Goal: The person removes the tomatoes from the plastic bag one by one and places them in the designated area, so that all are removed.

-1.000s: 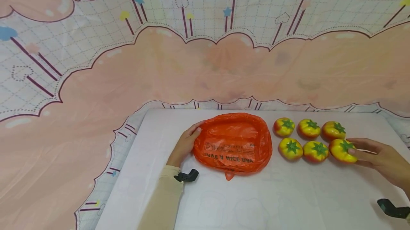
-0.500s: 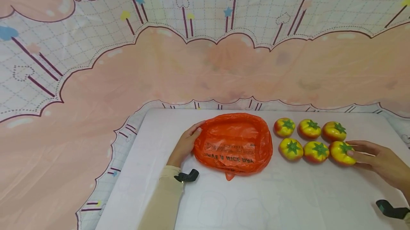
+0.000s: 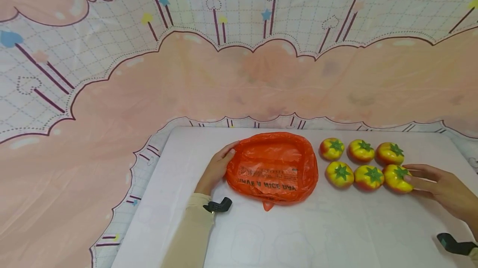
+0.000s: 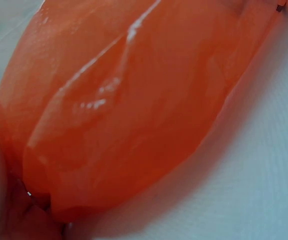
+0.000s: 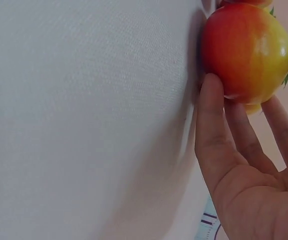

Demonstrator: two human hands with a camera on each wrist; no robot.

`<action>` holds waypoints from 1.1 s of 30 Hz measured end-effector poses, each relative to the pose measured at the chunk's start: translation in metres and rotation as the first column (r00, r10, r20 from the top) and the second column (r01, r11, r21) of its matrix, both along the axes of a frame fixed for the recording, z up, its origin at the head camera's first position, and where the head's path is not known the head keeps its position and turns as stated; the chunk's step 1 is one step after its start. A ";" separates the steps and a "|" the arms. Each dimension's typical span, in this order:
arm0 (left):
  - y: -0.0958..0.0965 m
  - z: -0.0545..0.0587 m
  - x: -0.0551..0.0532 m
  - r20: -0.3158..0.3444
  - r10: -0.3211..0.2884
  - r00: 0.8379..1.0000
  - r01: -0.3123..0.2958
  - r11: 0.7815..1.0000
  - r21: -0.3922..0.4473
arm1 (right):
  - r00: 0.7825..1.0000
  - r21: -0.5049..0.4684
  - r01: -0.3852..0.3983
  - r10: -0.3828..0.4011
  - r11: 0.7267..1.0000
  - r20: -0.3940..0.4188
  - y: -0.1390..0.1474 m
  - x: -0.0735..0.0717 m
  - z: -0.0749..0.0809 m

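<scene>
A red plastic bag [image 3: 272, 156] with its mouth spread wide lies on the white table, dark printing showing upside down inside. My left hand [image 3: 214, 170] holds its left rim, thumb over the edge; the left wrist view is mostly filled by the bag's side [image 4: 123, 125]. To the right of the bag, tomatoes with green star-shaped tops stand in two rows. Around the front-right tomato [image 3: 396, 180] curl the thumb and fingers of my right hand [image 3: 444, 187]. Up close in the right wrist view, fingertips touch the red-yellow tomato [image 5: 246, 52] low on the table surface.
Other tomatoes sit close by: front left [image 3: 339, 174], front middle [image 3: 368, 178], and a back row including the back-right one [image 3: 389, 153]. Behind the white table [image 3: 298, 235] hangs a patterned pink cloth [image 3: 239, 81]. Black wrist devices [image 3: 220, 204] show on both arms.
My right hand and the front-right tomato have come slightly nearer the front and left, settling in line with the row. The left hand and bag look unchanged.
</scene>
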State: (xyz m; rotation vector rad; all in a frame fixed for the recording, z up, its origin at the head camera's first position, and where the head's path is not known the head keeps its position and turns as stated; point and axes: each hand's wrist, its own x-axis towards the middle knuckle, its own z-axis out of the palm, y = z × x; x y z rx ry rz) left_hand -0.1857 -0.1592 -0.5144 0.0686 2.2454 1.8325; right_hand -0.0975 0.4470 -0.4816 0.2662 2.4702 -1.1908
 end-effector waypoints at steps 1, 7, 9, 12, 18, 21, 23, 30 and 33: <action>0.000 0.000 0.000 0.000 0.000 1.000 0.000 1.000 0.000 | 1.000 -0.002 0.000 0.000 1.000 0.001 0.000 0.000 0.000; 0.000 -0.001 -0.001 0.005 0.002 1.000 -0.002 1.000 0.001 | 1.000 -0.013 0.000 0.000 1.000 -0.001 0.001 0.000 -0.001; 0.000 -0.001 -0.001 0.009 0.004 1.000 -0.004 1.000 0.001 | 1.000 -0.010 -0.003 0.003 1.000 -0.004 0.002 0.000 -0.002; 0.000 -0.001 -0.001 0.014 0.005 1.000 -0.005 1.000 0.000 | 1.000 -0.007 -0.008 0.008 1.000 -0.005 0.003 0.000 -0.003; 0.000 0.001 -0.001 0.014 0.006 1.000 -0.006 1.000 0.000 | 1.000 -0.005 -0.006 0.006 1.000 0.001 0.003 0.002 -0.003; 0.001 0.001 0.000 0.010 0.004 1.000 -0.004 1.000 0.000 | 1.000 -0.001 0.003 -0.003 1.000 0.006 0.002 0.002 -0.002; 0.001 0.001 0.000 0.009 0.002 1.000 -0.002 1.000 0.002 | 1.000 0.005 0.005 -0.005 1.000 0.009 0.002 0.002 -0.001; 0.000 -0.001 0.000 0.004 0.002 1.000 -0.002 1.000 0.006 | 1.000 0.023 -0.001 0.001 1.000 -0.008 0.001 0.003 0.001; 0.000 -0.001 -0.001 0.003 0.002 1.000 -0.002 1.000 0.007 | 1.000 0.031 0.000 0.001 1.000 -0.011 0.001 0.004 0.003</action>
